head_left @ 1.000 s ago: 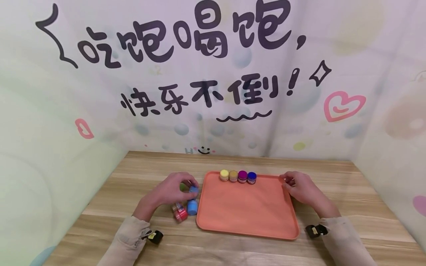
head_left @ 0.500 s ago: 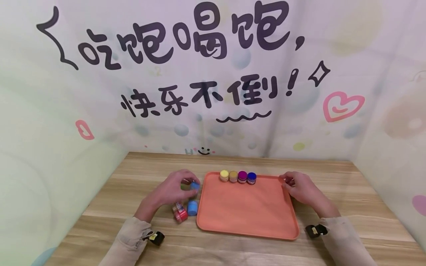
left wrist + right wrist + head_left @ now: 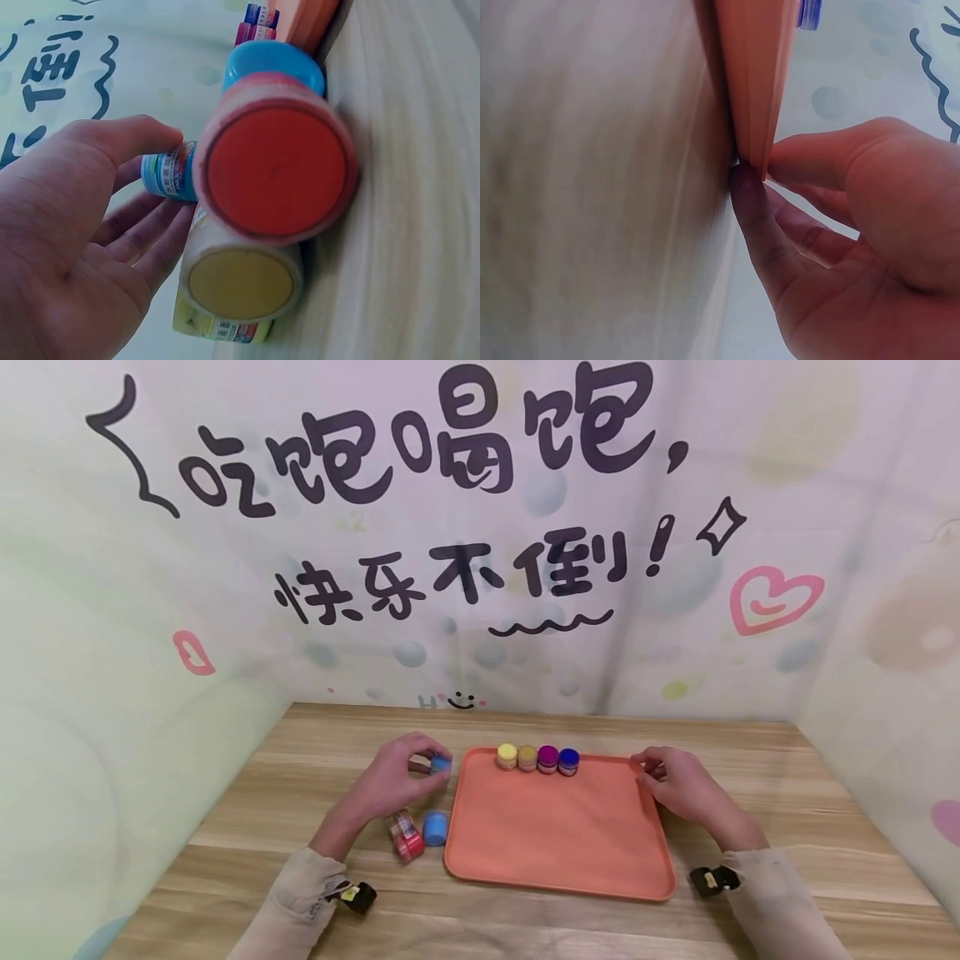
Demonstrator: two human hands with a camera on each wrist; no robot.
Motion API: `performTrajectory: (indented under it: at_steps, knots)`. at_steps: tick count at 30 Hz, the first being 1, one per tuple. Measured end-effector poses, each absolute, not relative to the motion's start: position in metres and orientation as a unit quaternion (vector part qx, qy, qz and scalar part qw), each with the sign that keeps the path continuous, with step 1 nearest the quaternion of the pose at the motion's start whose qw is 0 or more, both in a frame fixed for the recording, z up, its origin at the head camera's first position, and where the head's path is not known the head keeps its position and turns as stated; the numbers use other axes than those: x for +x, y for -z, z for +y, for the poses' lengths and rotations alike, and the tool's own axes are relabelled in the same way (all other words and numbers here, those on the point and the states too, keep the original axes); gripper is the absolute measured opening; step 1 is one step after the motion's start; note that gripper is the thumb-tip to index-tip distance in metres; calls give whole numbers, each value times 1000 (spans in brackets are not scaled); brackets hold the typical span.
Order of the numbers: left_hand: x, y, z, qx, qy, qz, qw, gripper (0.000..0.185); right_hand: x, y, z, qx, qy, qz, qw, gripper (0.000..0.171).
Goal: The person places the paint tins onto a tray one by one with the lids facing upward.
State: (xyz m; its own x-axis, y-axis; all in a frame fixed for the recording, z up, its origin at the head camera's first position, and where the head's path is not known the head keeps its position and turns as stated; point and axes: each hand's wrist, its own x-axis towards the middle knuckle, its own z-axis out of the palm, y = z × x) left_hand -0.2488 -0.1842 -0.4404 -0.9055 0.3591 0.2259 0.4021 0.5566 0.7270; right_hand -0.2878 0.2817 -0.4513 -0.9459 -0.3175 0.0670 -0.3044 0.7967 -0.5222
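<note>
My left hand (image 3: 397, 779) pinches a small light-blue paint jar (image 3: 441, 764) between thumb and fingers, just left of the tray's far left corner. In the left wrist view this jar (image 3: 169, 175) shows its printed label, partly hidden behind a red jar (image 3: 277, 172). My right hand (image 3: 677, 785) grips the rim of the orange tray (image 3: 558, 835) near its far right corner. The right wrist view has the thumb on one side of the tray edge (image 3: 756, 97) and a finger on the other. Along the tray's far side stand pale yellow (image 3: 507, 756), tan (image 3: 528, 757), magenta (image 3: 548, 759) and dark blue (image 3: 568, 762) jars.
Left of the tray, another blue jar (image 3: 435, 829) stands by a tipped red jar (image 3: 408, 845). A tan jar (image 3: 240, 285) and a yellow-green jar (image 3: 225, 324) appear in the left wrist view. A printed cloth wall (image 3: 465, 660) rises behind the wooden table (image 3: 525, 927).
My left hand has moved away from me with the light-blue jar, toward the tray's far left corner. The right hand keeps its grip on the tray.
</note>
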Motion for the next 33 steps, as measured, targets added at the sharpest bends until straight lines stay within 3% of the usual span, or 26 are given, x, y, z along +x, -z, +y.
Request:
performTrajectory:
  at_steps: [33]
  knots:
    - [-254,446,-139,-216,454,-863,53,19,-288,451,283,-176,268,947,8,27]
